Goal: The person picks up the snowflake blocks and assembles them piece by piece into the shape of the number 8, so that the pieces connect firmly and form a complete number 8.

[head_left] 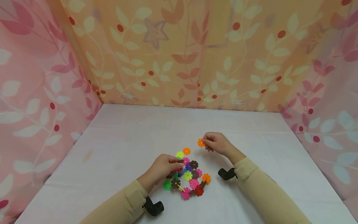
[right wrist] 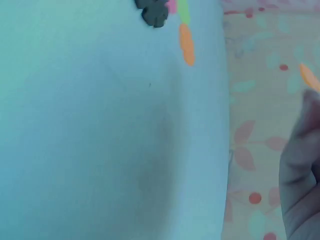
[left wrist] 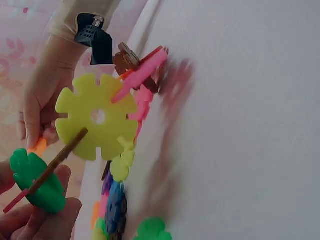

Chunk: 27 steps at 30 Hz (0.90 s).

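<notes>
Plastic notched discs, slotted together in a colourful cluster (head_left: 188, 175), are at the middle front of the table. My left hand (head_left: 163, 166) grips the cluster's left side; in the left wrist view its fingers are around a green notched disc (left wrist: 40, 182). A brown disc (left wrist: 57, 162) slots into that green one and into a large yellow disc (left wrist: 75, 100). To the back right of the cluster, above the table, my right hand (head_left: 219, 144) pinches a single orange notched disc (head_left: 200, 142) by its edge. Another orange disc (head_left: 186, 151) sits at the cluster's far end, beside a yellow-green one (head_left: 180, 154).
The white-covered table (head_left: 126, 130) is enclosed by a patterned orange curtain (head_left: 190, 56) behind and pink curtains (head_left: 36, 81) at the sides. A black wrist device (head_left: 227, 174) hangs by the right sleeve, and another (head_left: 154, 207) by the left.
</notes>
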Each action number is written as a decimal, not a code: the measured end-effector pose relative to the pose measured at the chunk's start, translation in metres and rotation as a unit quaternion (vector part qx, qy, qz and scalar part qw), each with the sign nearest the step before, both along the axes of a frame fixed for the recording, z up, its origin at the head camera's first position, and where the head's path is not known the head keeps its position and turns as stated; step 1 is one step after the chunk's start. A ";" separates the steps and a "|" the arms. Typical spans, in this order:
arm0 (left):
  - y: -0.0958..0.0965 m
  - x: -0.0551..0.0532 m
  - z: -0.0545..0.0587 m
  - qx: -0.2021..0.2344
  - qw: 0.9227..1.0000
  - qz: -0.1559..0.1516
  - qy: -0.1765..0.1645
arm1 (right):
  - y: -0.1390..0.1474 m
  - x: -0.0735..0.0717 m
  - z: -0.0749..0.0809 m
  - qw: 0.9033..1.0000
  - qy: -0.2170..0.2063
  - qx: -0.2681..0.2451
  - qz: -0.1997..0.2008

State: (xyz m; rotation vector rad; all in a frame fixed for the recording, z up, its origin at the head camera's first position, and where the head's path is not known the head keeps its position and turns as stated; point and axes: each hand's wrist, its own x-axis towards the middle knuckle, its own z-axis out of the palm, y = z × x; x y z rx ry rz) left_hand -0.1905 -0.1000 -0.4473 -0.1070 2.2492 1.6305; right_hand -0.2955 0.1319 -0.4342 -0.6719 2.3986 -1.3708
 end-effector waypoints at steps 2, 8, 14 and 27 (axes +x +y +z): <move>0.001 0.000 0.001 0.003 1.000 -0.003 0.009 | 0.000 0.003 0.002 0.999 0.015 0.020 0.046; 0.006 0.000 0.004 0.035 0.999 -0.017 0.028 | -0.009 0.015 0.003 0.989 -0.002 0.012 0.148; 0.008 0.000 0.006 0.056 0.998 -0.020 0.032 | -0.017 0.024 0.007 0.985 -0.002 0.012 0.170; 0.011 0.000 0.010 0.076 0.994 -0.051 0.058 | -0.016 0.024 0.009 0.979 0.022 0.008 0.203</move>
